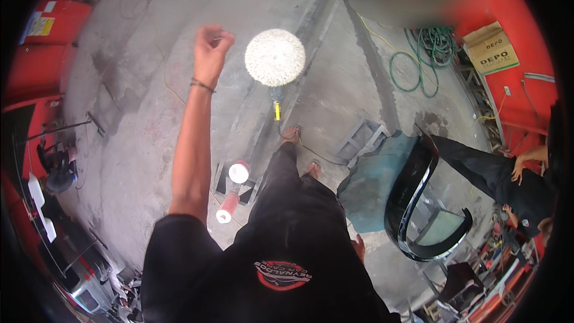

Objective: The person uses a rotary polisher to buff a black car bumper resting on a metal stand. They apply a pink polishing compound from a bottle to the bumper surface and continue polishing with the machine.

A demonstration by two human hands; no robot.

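Logging positions left to right across the head view. Left hand (213, 45): raised over the concrete floor (137, 143), fingers curled toward the thumb. Grip: cannot tell whether it is closed on something small; the polisher is not in it.

Below the left forearm: a red bottle (227, 209) lying tilted toward the viewer, with a white-topped container (239, 172) just beyond it. Neither is being handled; contents not visible.

Centre: the polisher, with its round white fleecy pad (275, 57) facing up and its yellow-marked handle (277, 111) pointing back at the wearer. It appears to rest on the floor ahead of the feet, beside the left hand but apart from it. A dark cord (324, 157) runs past the feet, apparently the polisher's.

Right hand (359, 248): low at the wearer's side, mostly hidden by the body; state of grip cannot be told.

Right: a glossy black curved panel (406, 197), well apart from the pad, next to a teal sheet (371, 185). A co-worker (520, 191) stands beyond.

Progress (judgement): polisher set out, no pad contact with the panel. Whether the gloss reflects completed polishing, and how much remains, cannot be read here.
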